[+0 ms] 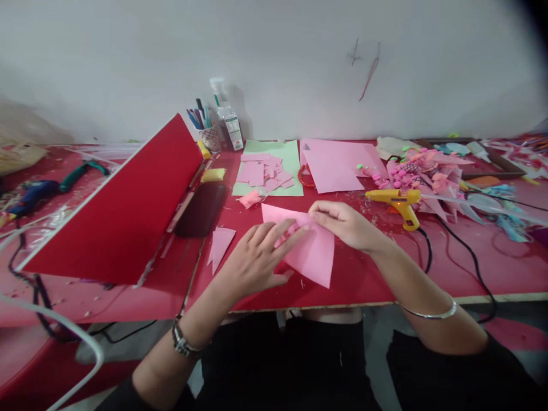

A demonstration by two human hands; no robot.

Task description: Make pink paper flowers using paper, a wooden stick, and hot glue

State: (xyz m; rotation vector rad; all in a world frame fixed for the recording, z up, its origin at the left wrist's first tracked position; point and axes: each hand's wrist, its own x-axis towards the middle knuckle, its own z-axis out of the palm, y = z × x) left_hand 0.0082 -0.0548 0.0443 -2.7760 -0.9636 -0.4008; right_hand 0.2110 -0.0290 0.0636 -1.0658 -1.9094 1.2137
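Observation:
A pink sheet of paper [314, 254] lies on the red table [368, 274] in front of me, with a fold along its top edge. My left hand [257, 257] rests on its left part, fingers stretched out and pressing it flat. My right hand [342, 222] pinches the folded upper edge of the same sheet between thumb and fingers. A small pink paper triangle [220, 244] lies just left of my left hand.
A yellow glue gun [396, 201] with a black cord lies right of my right hand. A tilted red board [124, 211], a green sheet [286, 162] with pink scraps, a larger pink sheet [338, 165], a pen cup [208, 134] and a pile of pink craft pieces [417, 171] stand behind.

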